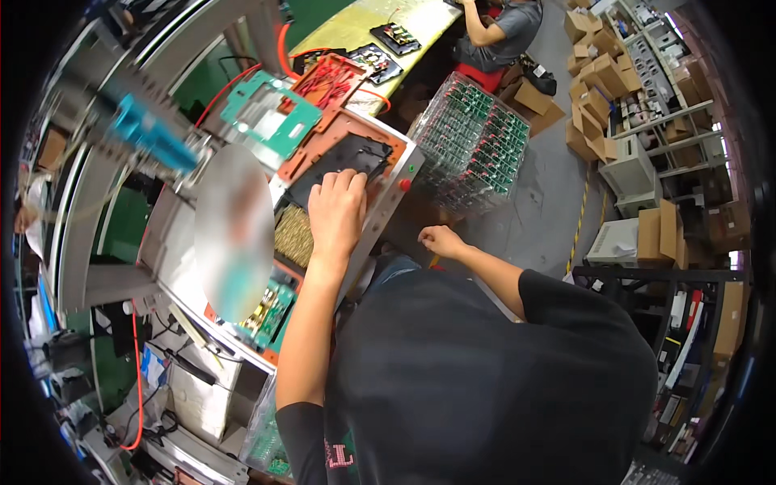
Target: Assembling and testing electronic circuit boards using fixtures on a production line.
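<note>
My left hand (335,212) reaches over the machine's bench with bent fingers curled down onto a flat black plastic housing (343,164); its fingertips are partly hidden. Beside that hand, in a dark frame, lies a pad of yellowish, bristle-like material (293,236). My right hand (442,241) hangs off the bench's front side, fingers loosely curled in, with nothing visible in it. Further left on the bench sits a green circuit board (275,311) with metal parts. A teal fixture plate (271,115) lies beyond the black housing.
A red button (405,185) and a green one are on the bench's front panel. A clear crate of green circuit boards (473,137) stands right of it. An orange bin of red wires (327,81) is at the back. Another person (509,36) sits at a yellow table.
</note>
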Motion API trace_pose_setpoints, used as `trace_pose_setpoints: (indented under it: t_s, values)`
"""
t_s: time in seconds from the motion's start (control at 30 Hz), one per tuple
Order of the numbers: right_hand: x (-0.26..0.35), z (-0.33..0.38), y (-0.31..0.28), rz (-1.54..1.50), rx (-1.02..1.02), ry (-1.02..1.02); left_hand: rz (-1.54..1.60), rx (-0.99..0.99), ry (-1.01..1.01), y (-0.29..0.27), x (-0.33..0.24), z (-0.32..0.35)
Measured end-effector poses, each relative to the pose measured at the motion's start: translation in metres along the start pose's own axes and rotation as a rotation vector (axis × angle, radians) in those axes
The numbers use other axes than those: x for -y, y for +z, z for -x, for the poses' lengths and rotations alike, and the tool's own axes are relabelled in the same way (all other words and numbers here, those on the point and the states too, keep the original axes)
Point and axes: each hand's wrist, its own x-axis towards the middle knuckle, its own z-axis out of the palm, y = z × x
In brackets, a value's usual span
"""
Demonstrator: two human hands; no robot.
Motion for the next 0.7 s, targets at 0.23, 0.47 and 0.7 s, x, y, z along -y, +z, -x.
trace_pose_setpoints:
  t_s: [0.23,0.47,0.7]
  values:
    - [-0.016,-0.023,-0.118,-0.132,-0.231,-0.11,0.179,0.155,-0.291,0.057,-0.003,-0.027]
    - [-0.108,-0.133,-0.267,0.06,-0.77,-0.146,-0.112,0.173,-0.346,0.072,-0.009,-0.023]
    - [-0.095,-0.279,-0.321,0.359,-0.626,-0.235,-0.042,0.132,-0.498,0.074,-0.023,-0.029]
